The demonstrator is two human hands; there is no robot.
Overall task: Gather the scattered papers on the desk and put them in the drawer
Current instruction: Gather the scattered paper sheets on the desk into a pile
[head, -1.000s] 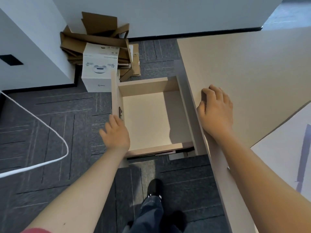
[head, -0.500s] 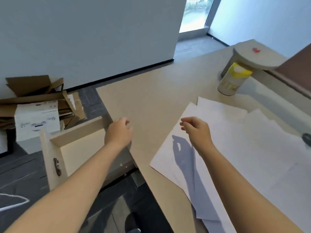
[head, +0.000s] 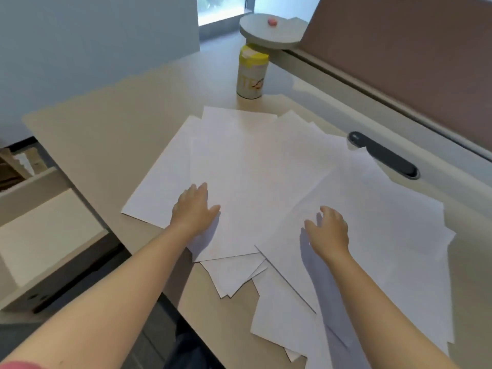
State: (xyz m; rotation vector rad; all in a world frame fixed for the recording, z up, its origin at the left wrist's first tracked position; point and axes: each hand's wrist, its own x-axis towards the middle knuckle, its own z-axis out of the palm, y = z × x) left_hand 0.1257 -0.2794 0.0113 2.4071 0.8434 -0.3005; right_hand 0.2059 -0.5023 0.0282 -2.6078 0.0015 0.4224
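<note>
where hands (head: 195, 207) gripped desk (head: 106, 123), papers (head: 261, 166) lie.

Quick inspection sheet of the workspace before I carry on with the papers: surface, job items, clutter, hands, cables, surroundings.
Surface: beige desk, bare on its left part.
Job's things: white papers fanned out and overlapping, some overhanging the near edge; drawer open at left, no papers seen inside.
Clutter: yellow-lidded canister; black oblong object beside the sheets.
Hands: left hand flat on the papers; right hand open over them, holding nothing.
Cables: nothing seen.
Surroundings: brown partition, round shelf, cardboard on the floor.
</note>
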